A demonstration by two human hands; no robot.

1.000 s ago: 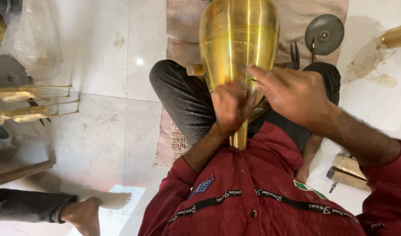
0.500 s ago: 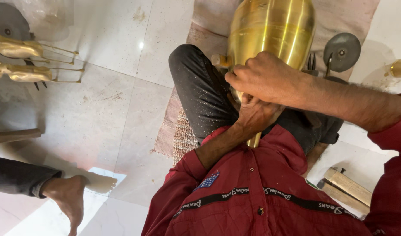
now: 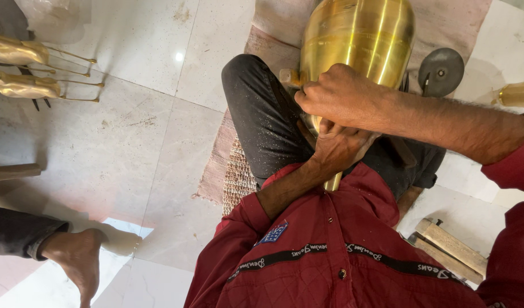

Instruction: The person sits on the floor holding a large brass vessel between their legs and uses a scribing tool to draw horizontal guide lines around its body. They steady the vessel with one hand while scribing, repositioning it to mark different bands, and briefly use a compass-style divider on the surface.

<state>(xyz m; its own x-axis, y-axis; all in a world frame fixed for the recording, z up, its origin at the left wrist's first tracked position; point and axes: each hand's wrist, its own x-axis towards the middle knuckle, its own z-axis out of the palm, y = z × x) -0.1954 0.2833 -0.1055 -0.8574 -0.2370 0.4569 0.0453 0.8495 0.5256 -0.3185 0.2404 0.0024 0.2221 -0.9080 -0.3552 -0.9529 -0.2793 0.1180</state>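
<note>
Floor (image 3: pixel 136 148) is pale polished stone tile with scuffs and a bright light patch at the lower left; I sit on a worn woven mat (image 3: pixel 233 171) laid over it. One large brass vessel (image 3: pixel 359 40), bulb-shaped and shiny, lies across my lap, its narrow stem running down toward my red shirt. What is inside it I cannot tell. My right hand (image 3: pixel 342 97) lies over the lower body of the vessel, fingers curled and pressed on the metal. My left hand (image 3: pixel 339 148) is just under it, closed around the stem. Two brass bird-like pieces with thin wire legs (image 3: pixel 28 68) lie on the floor at the upper left. One grey round disc (image 3: pixel 441 71) sits beside the vessel at the right. Two wooden blocks (image 3: pixel 450 251) lie at the lower right. Another person's foot (image 3: pixel 76 256) rests on the floor at the lower left.
</note>
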